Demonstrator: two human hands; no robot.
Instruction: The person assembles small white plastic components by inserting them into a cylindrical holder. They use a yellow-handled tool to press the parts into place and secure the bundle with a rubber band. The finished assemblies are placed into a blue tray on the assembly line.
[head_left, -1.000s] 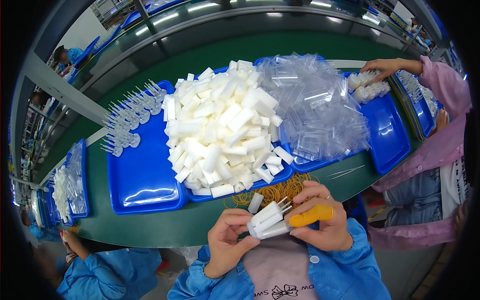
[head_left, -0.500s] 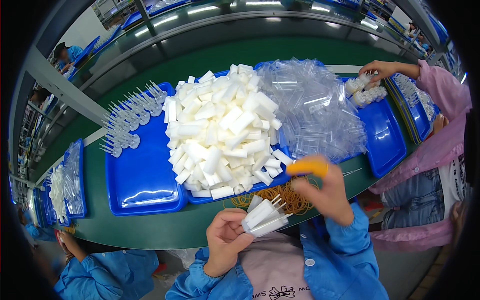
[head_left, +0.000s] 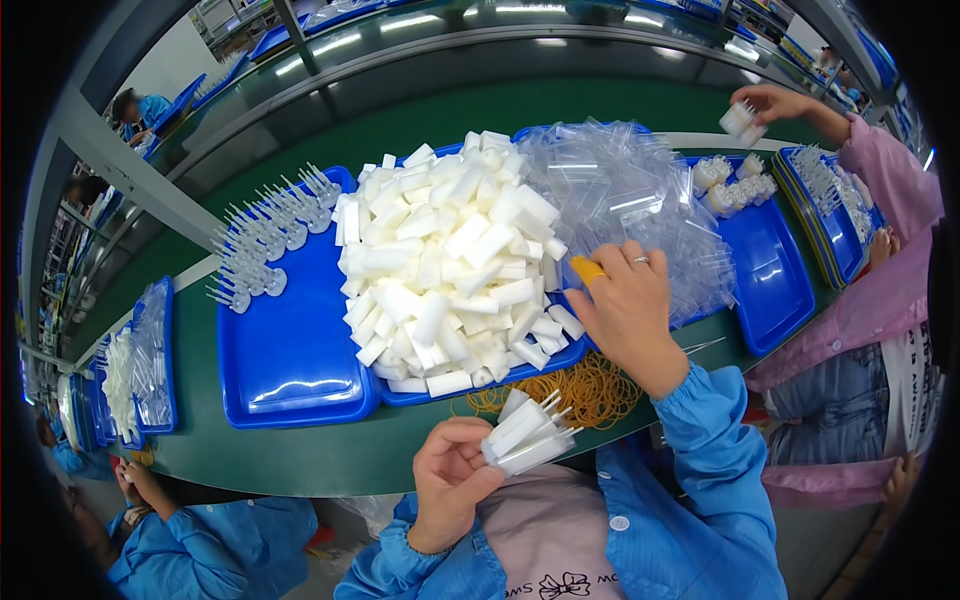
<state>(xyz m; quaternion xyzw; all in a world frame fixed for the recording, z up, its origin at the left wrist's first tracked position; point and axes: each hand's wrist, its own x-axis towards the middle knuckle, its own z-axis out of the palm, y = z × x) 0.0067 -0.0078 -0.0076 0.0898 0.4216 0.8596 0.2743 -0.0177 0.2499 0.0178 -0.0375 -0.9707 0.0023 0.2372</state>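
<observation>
Around white foam blocks (head_left: 450, 265): clear plastic sleeves (head_left: 640, 200) at two o'clock, tan rubber bands (head_left: 590, 395) at five, rectangular blue plastic tray (head_left: 295, 365) at nine.

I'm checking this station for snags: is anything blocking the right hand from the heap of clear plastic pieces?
Nothing visible does. The right hand is at the near side of the clear plastic pieces, though contact is unclear. The white pieces are heaped to its left, not across its way.

Left fingers (head_left: 457, 432) curled, right arm (head_left: 706, 432) outstretched
</observation>
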